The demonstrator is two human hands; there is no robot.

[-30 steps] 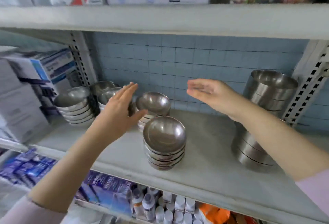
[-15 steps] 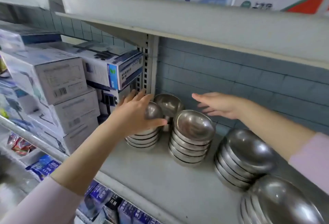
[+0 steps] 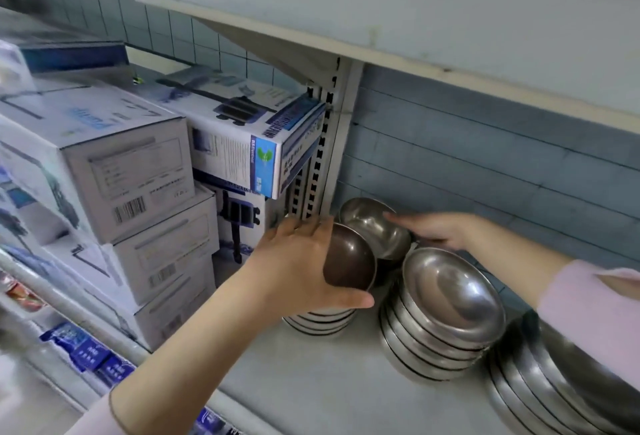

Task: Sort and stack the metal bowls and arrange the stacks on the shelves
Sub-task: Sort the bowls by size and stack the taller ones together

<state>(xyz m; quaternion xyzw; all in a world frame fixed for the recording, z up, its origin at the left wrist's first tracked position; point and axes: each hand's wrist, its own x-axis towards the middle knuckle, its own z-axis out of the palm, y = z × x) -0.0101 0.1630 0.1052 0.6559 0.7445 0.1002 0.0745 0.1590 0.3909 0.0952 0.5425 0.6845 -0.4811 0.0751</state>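
My left hand point(image 3: 298, 261) cups the front stack's point(image 3: 322, 317) top bowl point(image 3: 349, 258), my right point(image 3: 440, 230) rests open-fingered on the rear bowl point(image 3: 375, 227) (holding nothing); next, probably, nest them squarely.

The grey metal shelf point(image 3: 332, 386) has bare floor in front of the middle stack of shiny steel bowls point(image 3: 446, 313). Left of that stack, another bowl stack point(image 3: 320, 320) blocks the way. The slotted white post point(image 3: 317, 164) and white cardboard boxes point(image 3: 131, 171) close the far left.
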